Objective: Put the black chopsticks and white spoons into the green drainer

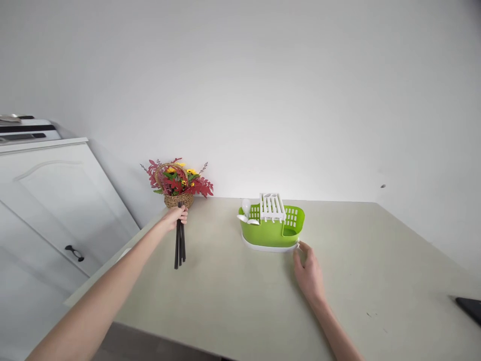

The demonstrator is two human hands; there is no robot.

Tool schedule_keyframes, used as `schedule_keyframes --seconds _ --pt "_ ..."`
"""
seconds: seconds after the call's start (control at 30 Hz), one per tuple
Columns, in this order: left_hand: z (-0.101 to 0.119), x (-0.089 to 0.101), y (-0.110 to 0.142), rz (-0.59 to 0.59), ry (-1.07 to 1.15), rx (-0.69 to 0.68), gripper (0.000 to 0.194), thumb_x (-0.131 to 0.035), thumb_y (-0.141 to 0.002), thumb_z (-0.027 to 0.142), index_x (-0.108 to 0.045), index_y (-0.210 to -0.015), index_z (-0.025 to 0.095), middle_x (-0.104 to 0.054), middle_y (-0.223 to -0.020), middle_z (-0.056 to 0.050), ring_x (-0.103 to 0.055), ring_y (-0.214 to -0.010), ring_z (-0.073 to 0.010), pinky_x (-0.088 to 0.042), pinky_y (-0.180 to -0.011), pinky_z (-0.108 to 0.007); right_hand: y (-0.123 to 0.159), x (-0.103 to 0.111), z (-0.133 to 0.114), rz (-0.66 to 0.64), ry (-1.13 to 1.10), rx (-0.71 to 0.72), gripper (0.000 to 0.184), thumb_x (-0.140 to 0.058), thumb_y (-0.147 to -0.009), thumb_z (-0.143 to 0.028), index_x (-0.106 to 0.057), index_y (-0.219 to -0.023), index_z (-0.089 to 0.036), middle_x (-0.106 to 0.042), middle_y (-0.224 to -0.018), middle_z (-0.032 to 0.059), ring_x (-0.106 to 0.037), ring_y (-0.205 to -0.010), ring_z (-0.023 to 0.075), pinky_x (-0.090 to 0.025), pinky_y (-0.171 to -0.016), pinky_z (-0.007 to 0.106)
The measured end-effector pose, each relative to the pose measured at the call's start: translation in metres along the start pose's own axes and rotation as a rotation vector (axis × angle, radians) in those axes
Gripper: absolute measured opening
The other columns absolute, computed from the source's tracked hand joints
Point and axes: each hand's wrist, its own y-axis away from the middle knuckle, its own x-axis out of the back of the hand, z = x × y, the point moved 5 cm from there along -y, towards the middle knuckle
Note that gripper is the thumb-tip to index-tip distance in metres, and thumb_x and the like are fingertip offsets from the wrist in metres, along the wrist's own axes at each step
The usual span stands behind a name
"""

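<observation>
Several black chopsticks [180, 245] hang downward in a bunch from my left hand [176, 215], whose fingers are wrapped round their upper ends. That hand is over the left part of the table, in front of the flower basket. A green utensil holder [266, 233] with a white base and a white slatted rack on top stands on the table. White spoons [246, 206] stick out at its left end. My right hand [310, 273] is at the holder's right end, thumb and forefinger closed on a small white part at its base.
A wicker basket [173, 201] of red and yellow flowers stands at the table's back left, near the wall. A white cabinet [48, 200] adjoins the left side. A dark object [469, 308] lies at the right edge of view. The pale table [233, 301] spans the middle.
</observation>
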Motion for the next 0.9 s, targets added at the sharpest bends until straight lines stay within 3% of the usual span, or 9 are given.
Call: schedule_keyframes --seconds 0.13,0.23,0.37,0.5,0.73,0.9 --pt "-0.034 0.012 -0.003 0.026 -0.217 -0.045 0.026 -0.064 -0.097 0.038 -0.049 -0.085 0.021 -0.036 -0.053 0.01 -0.028 -0.036 -0.0054 -0.021 -0.037 -0.016 -0.001 0.001 0.003 -0.003 0.017 -0.006 0.059 -0.044 -0.094 -0.053 -0.053 -0.14 -0.019 -0.061 -0.147 0.0145 -0.055 -0.137 0.0323 -0.042 -0.109 0.046" --pt "-0.053 0.016 -0.007 0.073 -0.372 -0.114 0.027 -0.063 -0.096 0.045 -0.052 -0.088 0.021 -0.042 -0.055 0.008 -0.035 -0.038 -0.0077 -0.024 -0.04 -0.019 -0.001 0.002 0.004 -0.006 0.028 -0.009 0.059 -0.044 -0.093 -0.052 -0.053 -0.14 -0.019 -0.061 -0.147 0.0142 -0.055 -0.137 0.032 -0.043 -0.109 0.046" --pt "-0.067 0.017 -0.009 0.138 -0.582 -0.224 0.023 -0.059 -0.096 0.043 -0.058 -0.096 0.02 -0.054 -0.06 0.002 -0.054 -0.051 -0.0158 -0.039 -0.05 -0.025 0.0 0.003 0.005 -0.007 0.039 -0.008 0.058 -0.045 -0.092 -0.052 -0.053 -0.14 -0.02 -0.061 -0.148 0.0136 -0.054 -0.138 0.0313 -0.042 -0.111 0.046" --pt "-0.076 0.014 -0.005 0.18 -0.762 -0.345 0.015 -0.058 -0.095 0.034 -0.061 -0.101 0.021 -0.063 -0.07 -0.004 -0.069 -0.077 -0.0266 -0.048 -0.07 -0.031 0.001 0.004 0.005 -0.01 0.053 -0.019 0.059 -0.046 -0.09 -0.051 -0.052 -0.141 -0.021 -0.06 -0.149 0.0129 -0.054 -0.139 0.0309 -0.042 -0.111 0.046" --pt "-0.097 0.008 0.002 0.169 -0.904 -0.47 0.006 -0.061 -0.09 0.028 -0.061 -0.093 0.022 -0.065 -0.075 -0.006 -0.069 -0.093 -0.0322 -0.048 -0.086 -0.036 0.002 0.005 0.005 0.003 0.12 -0.015 0.061 -0.049 -0.089 -0.05 -0.053 -0.142 -0.021 -0.061 -0.148 0.0129 -0.056 -0.136 0.0321 -0.045 -0.108 0.046" --pt "-0.106 0.006 0.004 0.175 -0.858 -0.593 0.008 -0.067 -0.085 0.025 -0.059 -0.087 0.023 -0.065 -0.096 -0.012 -0.061 -0.113 -0.0346 -0.045 -0.105 -0.042 0.004 0.007 0.005 0.015 0.146 -0.013 0.058 -0.049 -0.091 -0.05 -0.054 -0.142 -0.022 -0.062 -0.147 0.0109 -0.056 -0.135 0.0316 -0.046 -0.105 0.044"
